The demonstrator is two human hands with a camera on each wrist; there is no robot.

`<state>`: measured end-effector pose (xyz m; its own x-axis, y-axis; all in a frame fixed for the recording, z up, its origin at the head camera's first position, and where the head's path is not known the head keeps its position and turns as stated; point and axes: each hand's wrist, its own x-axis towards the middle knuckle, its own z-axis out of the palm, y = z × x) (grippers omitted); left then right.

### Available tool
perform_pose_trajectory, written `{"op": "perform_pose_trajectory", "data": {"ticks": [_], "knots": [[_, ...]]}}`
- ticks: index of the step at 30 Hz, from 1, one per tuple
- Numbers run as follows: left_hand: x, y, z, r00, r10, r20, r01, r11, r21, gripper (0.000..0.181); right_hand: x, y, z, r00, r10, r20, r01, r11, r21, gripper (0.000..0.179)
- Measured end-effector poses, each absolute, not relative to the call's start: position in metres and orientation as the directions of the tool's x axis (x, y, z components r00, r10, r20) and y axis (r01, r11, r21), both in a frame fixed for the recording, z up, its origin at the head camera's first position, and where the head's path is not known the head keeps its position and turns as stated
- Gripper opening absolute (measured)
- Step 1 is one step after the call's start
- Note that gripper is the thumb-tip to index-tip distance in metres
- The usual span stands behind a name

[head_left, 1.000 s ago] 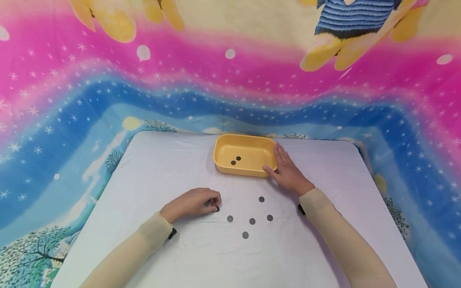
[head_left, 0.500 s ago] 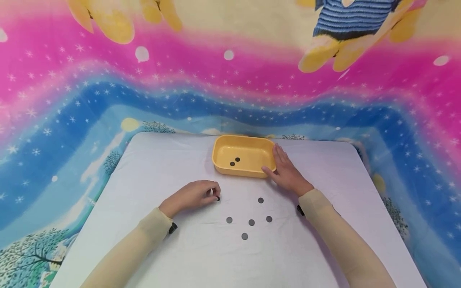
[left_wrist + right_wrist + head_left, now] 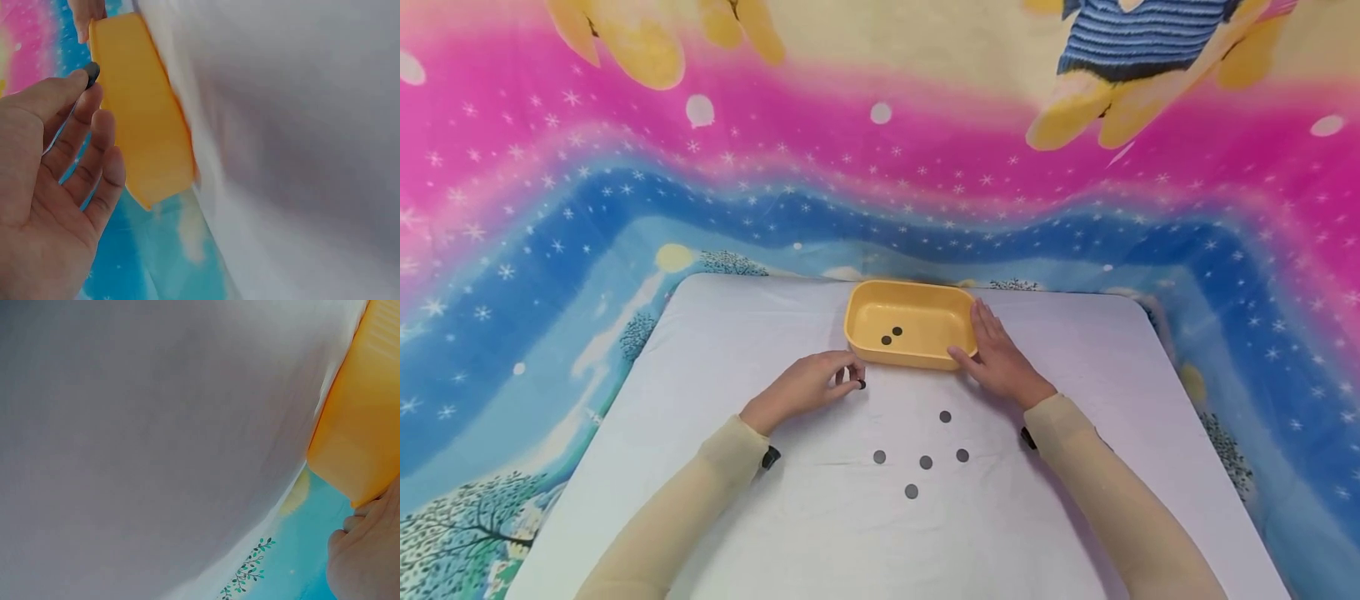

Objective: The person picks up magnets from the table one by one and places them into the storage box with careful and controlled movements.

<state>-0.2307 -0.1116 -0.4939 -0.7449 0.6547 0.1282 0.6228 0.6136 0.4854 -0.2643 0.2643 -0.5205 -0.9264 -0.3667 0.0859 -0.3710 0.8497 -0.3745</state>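
My left hand (image 3: 808, 385) pinches a small dark grey disc (image 3: 861, 384) between thumb and fingertip, just in front of the yellow tub's left corner. In the left wrist view the disc (image 3: 92, 74) shows edge-on at the fingertips, with the other fingers loosely bent. The yellow plastic tub (image 3: 910, 359) stands at the far side of the table, and two similar discs (image 3: 892, 336) lie on its floor. Against the tub's right end rests my right hand (image 3: 1003, 362), fingers straight along the side and thumb at the front rim. In the right wrist view only part of that hand (image 3: 369, 556) shows.
Several loose grey discs (image 3: 926, 462) lie scattered on the white-covered table (image 3: 805, 533) in front of the tub. A patterned cloth (image 3: 880, 200) in pink and blue hangs behind the table and around its sides.
My left hand has moved away from me and slightly right, carrying the pinched disc from beside the loose discs toward the tub. The right hand and tub have stayed in place.
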Motion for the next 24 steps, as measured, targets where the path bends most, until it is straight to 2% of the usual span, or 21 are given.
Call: {"op": "perform_pose_trajectory", "data": {"ticks": [6, 12, 24], "knots": [[-0.243, -0.104, -0.489, -0.758, 0.620, 0.203, 0.628, 0.609, 0.484, 0.007, -0.264, 0.264, -0.520, -0.926, -0.365, 0.096, -0.373, 0.846, -0.380, 0.098], [-0.255, -0.095, -0.484, -0.780, 0.584, 0.224, 0.606, 0.619, 0.499, 0.007, -0.265, 0.264, -0.521, -0.927, -0.362, 0.099, -0.371, 0.846, -0.382, 0.098], [-0.280, -0.082, -0.483, -0.823, 0.537, 0.184, 0.521, 0.586, 0.621, 0.007, -0.266, 0.264, -0.521, -0.927, -0.364, 0.086, -0.368, 0.850, -0.376, 0.096]]}}
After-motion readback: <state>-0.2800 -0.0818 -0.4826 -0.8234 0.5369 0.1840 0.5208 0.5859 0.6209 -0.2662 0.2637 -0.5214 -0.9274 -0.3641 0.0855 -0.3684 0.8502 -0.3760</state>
